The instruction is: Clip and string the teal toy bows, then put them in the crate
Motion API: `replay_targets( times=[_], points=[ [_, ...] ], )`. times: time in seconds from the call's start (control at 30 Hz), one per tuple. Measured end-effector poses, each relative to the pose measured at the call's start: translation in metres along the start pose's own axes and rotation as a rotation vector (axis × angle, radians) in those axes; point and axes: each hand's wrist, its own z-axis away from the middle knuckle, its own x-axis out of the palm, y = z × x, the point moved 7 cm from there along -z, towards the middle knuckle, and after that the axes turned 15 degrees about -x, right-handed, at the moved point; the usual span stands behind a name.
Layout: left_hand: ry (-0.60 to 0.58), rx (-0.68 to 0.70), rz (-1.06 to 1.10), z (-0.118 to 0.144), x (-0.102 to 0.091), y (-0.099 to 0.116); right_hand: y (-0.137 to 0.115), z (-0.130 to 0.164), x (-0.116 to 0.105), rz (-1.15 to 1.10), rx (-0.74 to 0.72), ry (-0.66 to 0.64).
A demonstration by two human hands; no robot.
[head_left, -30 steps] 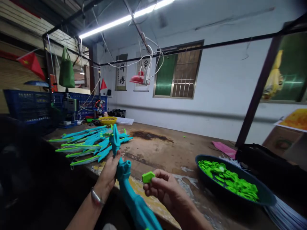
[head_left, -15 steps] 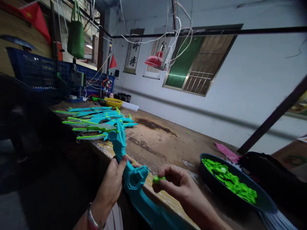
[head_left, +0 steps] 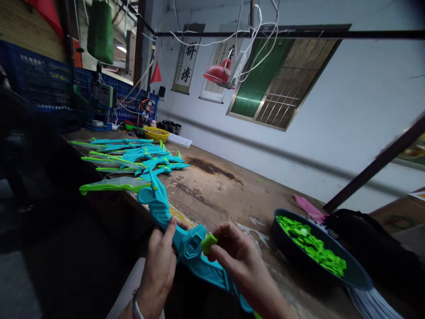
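My left hand [head_left: 160,266] grips the middle of a teal plastic toy bow [head_left: 156,203] that has a lime green tip at its far left end. My right hand [head_left: 239,261] pinches a small lime green plastic piece [head_left: 209,243] and holds it against the hexagonal socket in the bow's handle. The bow lies slanted across the front edge of the worn wooden table [head_left: 226,195].
A pile of teal and green bows [head_left: 133,157] lies at the table's left. A dark bowl [head_left: 352,274] of green pieces [head_left: 312,246] sits on the right, next to a black bag [head_left: 375,243]. A yellow bowl [head_left: 156,133] and blue crates [head_left: 43,79] stand farther back.
The bow has tilted from pointing away to lying more sideways, its green tip now showing. My right hand has carried the green piece leftward up to the handle's socket.
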Motion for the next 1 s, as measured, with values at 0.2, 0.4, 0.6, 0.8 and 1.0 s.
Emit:
replay_targets(
  times=[0.2, 0.4, 0.6, 0.8, 1.0],
  points=[
    [0.030, 0.038, 0.027, 0.006, -0.001, -0.008, -0.007, 0.015, 0.003, 0.357, -0.231, 0.088],
    [-0.030, 0.020, 0.036, 0.013, 0.005, -0.009, -0.002, 0.024, 0.001, 0.467, -0.232, 0.192],
    [-0.013, 0.054, 0.053, 0.014, 0.006, -0.008, 0.012, 0.024, -0.002, 0.375, -0.053, 0.103],
    [-0.036, 0.064, 0.036, 0.017, 0.008, -0.006, 0.007, 0.024, 0.005, 0.443, -0.140, 0.177],
    [-0.019, 0.069, 0.040, 0.019, 0.006, -0.003, -0.004, 0.025, 0.017, 0.594, -0.317, 0.206]
  ],
)
